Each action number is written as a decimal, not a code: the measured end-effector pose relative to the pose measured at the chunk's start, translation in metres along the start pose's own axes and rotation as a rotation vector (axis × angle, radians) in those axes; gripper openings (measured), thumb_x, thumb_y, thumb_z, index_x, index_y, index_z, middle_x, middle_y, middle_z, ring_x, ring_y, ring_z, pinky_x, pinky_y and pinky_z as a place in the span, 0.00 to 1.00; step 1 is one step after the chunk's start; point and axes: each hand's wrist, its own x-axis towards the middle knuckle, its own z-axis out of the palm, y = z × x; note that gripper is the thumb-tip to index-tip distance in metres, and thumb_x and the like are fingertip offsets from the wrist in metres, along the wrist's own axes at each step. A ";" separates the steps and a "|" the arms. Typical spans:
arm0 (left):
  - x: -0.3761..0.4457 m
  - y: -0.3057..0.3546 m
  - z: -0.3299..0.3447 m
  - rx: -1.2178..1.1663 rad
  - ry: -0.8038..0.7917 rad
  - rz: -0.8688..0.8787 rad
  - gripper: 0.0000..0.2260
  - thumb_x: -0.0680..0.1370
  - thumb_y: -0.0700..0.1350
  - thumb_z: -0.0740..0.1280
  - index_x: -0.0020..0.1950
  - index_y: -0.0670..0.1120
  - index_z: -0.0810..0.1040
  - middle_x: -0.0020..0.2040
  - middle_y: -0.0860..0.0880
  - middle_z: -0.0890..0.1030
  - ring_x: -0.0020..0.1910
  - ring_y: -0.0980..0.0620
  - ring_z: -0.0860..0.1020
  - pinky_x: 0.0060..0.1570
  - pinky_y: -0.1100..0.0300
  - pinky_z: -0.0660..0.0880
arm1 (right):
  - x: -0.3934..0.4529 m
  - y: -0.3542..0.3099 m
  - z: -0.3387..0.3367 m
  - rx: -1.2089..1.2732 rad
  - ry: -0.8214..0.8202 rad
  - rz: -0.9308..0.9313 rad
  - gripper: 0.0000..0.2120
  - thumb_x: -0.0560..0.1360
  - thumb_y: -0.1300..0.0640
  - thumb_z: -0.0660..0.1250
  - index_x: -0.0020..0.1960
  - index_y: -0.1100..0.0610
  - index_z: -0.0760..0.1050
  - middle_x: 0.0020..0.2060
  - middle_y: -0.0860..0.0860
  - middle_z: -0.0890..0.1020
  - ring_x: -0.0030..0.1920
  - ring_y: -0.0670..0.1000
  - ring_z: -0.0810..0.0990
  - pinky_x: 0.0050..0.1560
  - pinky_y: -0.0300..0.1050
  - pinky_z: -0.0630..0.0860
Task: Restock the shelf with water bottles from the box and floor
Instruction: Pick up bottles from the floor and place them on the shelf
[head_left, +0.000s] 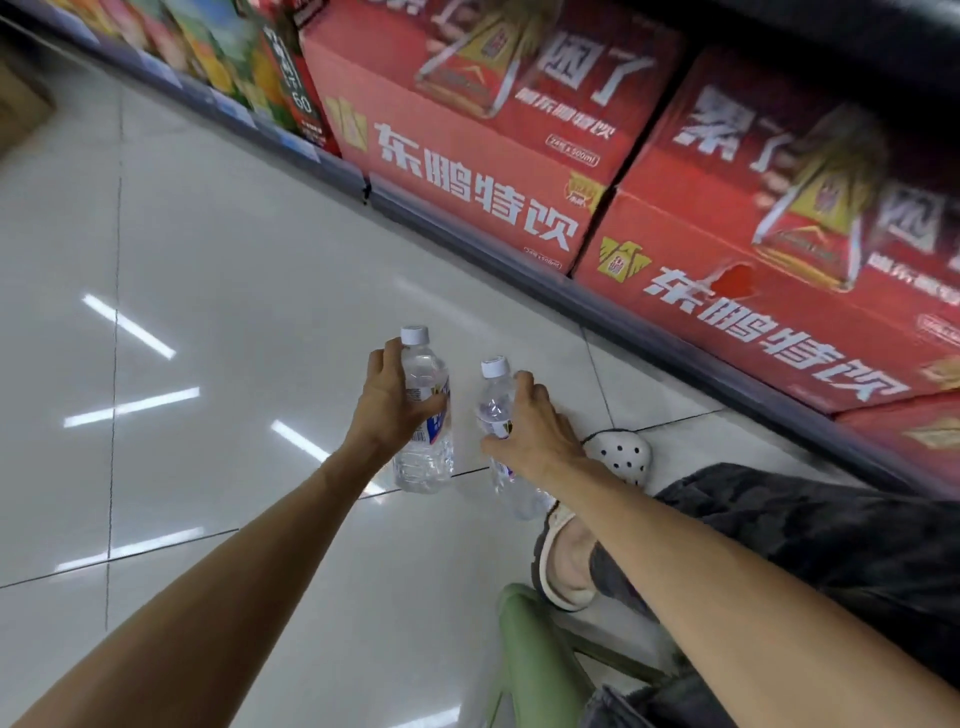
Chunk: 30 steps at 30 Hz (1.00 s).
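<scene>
Here both arms reach forward and down over a glossy tiled floor (208, 270), each hand wrapped round a clear water bottle. The left hand (390, 410) grips the left bottle (423, 447) at its labelled middle, thumb across the front and fingers curled behind; the bottle stands nearly upright, white cap up. Its base seems to hang just above the tiles, though the glare makes that hard to judge. The right hand (524, 431) holds the right bottle (496, 405) in the same way, fingers curled over its far side and thumb near the label, so most of the lower body is hidden under the palm and wrist. The two bottles are near each other but apart, caps pointing away from the person. Just beside the right hand a white clog (621, 454) with dark holes rests on the floor, and dark shorts (810, 545) cover the leg behind it. Along the upper right runs the bottom shelf (519, 260), loaded with red cartons (467, 156) printed in white characters; further left stand blurred, colourful cartons.
</scene>
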 end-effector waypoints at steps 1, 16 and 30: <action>0.001 0.013 -0.003 0.001 0.003 0.022 0.32 0.71 0.40 0.74 0.70 0.43 0.63 0.65 0.41 0.69 0.58 0.45 0.73 0.55 0.54 0.74 | -0.003 0.000 -0.012 0.013 0.029 -0.004 0.36 0.70 0.51 0.72 0.70 0.55 0.55 0.62 0.55 0.69 0.58 0.62 0.76 0.52 0.51 0.74; -0.018 0.237 -0.009 -0.007 -0.037 0.509 0.31 0.69 0.38 0.76 0.67 0.44 0.66 0.57 0.48 0.70 0.55 0.50 0.72 0.54 0.54 0.74 | -0.096 0.037 -0.208 0.170 0.506 -0.113 0.34 0.70 0.52 0.73 0.68 0.56 0.57 0.62 0.54 0.70 0.60 0.57 0.75 0.57 0.54 0.75; -0.085 0.393 0.041 0.010 -0.149 0.886 0.36 0.70 0.45 0.75 0.72 0.54 0.60 0.67 0.55 0.65 0.64 0.57 0.66 0.67 0.55 0.61 | -0.229 0.108 -0.336 0.131 0.881 -0.102 0.29 0.69 0.49 0.71 0.63 0.52 0.59 0.57 0.53 0.72 0.55 0.58 0.76 0.53 0.53 0.74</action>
